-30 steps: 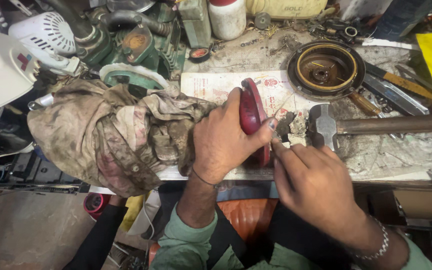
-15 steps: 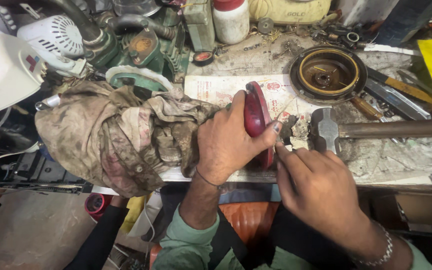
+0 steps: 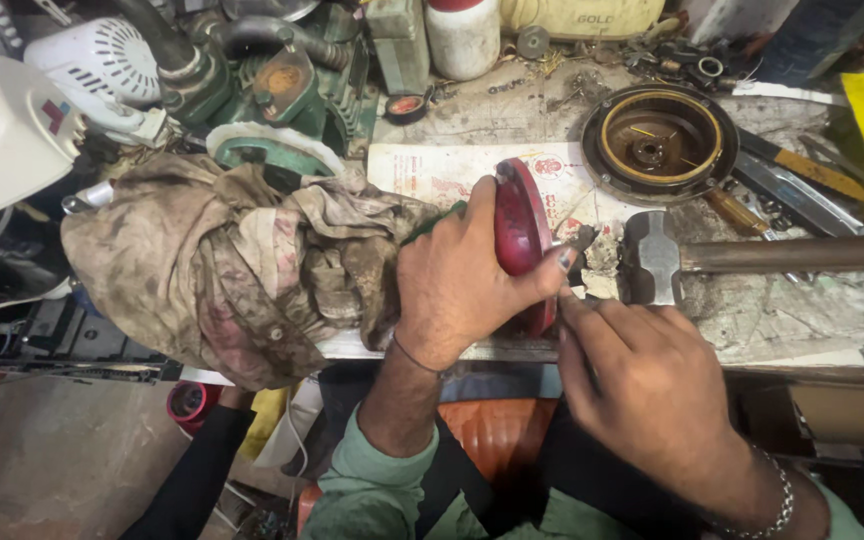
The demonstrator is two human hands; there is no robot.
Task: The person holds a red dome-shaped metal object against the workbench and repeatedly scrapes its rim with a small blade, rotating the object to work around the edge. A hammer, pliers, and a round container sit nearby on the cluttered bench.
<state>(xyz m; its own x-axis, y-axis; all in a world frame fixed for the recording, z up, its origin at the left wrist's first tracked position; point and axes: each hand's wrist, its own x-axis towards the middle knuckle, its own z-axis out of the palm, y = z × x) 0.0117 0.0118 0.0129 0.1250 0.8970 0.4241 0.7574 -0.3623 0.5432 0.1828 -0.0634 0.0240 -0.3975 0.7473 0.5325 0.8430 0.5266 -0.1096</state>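
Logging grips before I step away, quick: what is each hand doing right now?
Left hand: closed around the red disc-shaped part, holding it on edge.
Right hand: fingers pinched together at the part's face; what they hold cannot be told.

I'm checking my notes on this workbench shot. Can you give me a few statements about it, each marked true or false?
1. The left hand grips a dark red disc-shaped part. True.
2. The right hand holds the hammer. False: the hammer lies on the bench, untouched; the right hand's fingers work beside the disc.
3. A dirty rag lies left of the left hand. True.
4. The round metal housing sits on the rag. False: it sits on the bench behind the hammer.
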